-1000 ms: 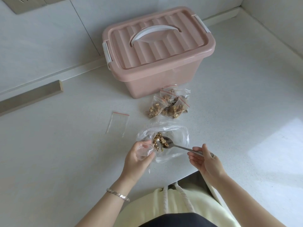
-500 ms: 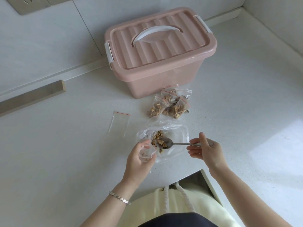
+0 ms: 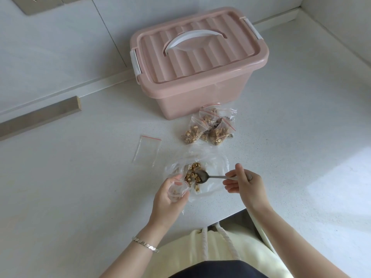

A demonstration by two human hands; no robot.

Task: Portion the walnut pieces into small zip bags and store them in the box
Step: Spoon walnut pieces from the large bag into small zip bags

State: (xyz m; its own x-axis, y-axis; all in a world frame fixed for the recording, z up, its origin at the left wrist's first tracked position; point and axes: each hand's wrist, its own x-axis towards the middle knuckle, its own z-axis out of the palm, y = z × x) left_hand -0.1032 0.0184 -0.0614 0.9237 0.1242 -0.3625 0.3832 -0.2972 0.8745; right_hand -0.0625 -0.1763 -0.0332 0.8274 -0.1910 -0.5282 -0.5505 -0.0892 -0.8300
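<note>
- Walnut pieces (image 3: 193,171) lie in a big clear bag (image 3: 217,167). The bag is spread open on the bench (image 3: 80,187), close to the front edge and right between the two hands.
- The left hand (image 3: 166,200) curls its fingers round a small zip bag (image 3: 176,190), just beside the left side of the big bag.
- The right hand (image 3: 244,182) pinches a spoon (image 3: 202,176) by its thin end, with thumb and fingers. The round end of the spoon lies among the walnut pieces and points toward the left hand.
- A pile of filled small bags (image 3: 210,130) lies further back on the bench, just in front of the pink box (image 3: 200,93).
- The pink box stands near the back edge of the bench. Its lid (image 3: 200,63) is on, and its white handle (image 3: 192,38) lies flat.
- One empty zip bag (image 3: 147,150) with a red strip lies flat to the left of the big bag, apart from both hands.
- A wooden strip (image 3: 40,115) lies along the back edge on the left. Its left end is cut off.
- A silver bracelet (image 3: 145,244) sits on the left wrist.
- The filled bags lie on top of each other, so they cannot be counted.
- The held bag is see-through and partly behind the fingers. There may be a few brown bits inside, but it is hard to tell.
- The end of the spoon is hidden inside the right hand.
- You cannot tell if any walnut sits on the spoon.
</note>
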